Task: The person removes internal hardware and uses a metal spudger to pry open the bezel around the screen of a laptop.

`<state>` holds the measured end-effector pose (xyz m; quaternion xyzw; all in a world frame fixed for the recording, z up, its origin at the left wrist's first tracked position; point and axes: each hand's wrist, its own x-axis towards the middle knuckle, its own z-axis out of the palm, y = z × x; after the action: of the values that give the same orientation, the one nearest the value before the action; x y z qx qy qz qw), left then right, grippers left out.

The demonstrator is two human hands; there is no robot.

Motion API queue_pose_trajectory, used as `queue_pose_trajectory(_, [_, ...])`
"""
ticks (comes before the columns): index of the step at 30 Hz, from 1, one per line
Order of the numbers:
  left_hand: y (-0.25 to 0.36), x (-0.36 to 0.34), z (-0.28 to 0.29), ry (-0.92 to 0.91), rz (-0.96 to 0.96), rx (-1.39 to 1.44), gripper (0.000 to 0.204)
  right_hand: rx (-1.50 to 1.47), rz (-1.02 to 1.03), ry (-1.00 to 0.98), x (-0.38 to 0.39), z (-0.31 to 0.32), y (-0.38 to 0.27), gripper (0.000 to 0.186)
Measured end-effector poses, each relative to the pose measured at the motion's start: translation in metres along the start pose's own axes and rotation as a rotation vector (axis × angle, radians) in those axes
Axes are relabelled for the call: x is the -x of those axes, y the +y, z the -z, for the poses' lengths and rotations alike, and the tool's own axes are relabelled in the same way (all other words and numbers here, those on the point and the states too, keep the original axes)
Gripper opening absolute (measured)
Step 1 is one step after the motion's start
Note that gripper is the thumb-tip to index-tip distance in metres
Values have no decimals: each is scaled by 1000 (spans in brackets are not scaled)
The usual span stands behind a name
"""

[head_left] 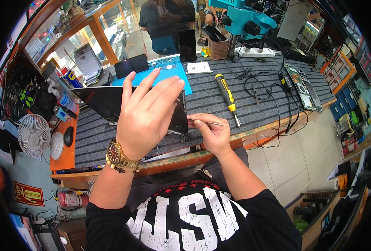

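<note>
A dark laptop screen panel [100,100] stands tilted near the front of the bench, with metal hinge pieces [183,137] at its lower edge. My left hand [146,109] is raised in front of the panel, its fingers stretched and apart, and it covers the panel's middle. At the panel's lower right corner, my right hand [214,136] pinches a thin metal tool [215,124], perhaps tweezers. Its working tip is hard to make out. A yellow-and-black screwdriver [225,93] lies to the right of that hand.
Behind the panel is a blue work mat [187,85] with a phone [131,66] near its edge. Black cables [273,94] snake across the right side beside an opened laptop base [302,87]. A small fan [34,134] stands at left. A person [166,19] sits beyond the bench.
</note>
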<state>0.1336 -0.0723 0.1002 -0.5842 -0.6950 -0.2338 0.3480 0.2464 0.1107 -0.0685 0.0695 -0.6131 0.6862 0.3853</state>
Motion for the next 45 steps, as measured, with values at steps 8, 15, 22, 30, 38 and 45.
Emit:
queue_pose_trajectory(8, [-3, 2, -4, 26, -33, -8, 47, 180, 66, 44, 0, -10, -10, 16])
queue_pose_trajectory(15, [2, 1, 3, -26, -10, -25, 51, 551, 419, 109, 4, -23, -13, 15])
queue_pose_trajectory(22, [-3, 2, -1, 3, -47, -32, 48, 281, 61, 96, 5, -15, -11, 15])
queue_pose_trajectory(30, [-1, 1, 0, -13, -31, -27, 50, 20, -44, 29, -2, -5, -7, 16])
queue_pose_trajectory(38, [1, 0, 2, -30, -22, -44, 53, 441, 308, 56, -2, -16, -13, 15])
queue_pose_trajectory(45, [1, 2, 5, -40, -37, -44, 55, 670, 574, 48, -5, -18, -16, 23])
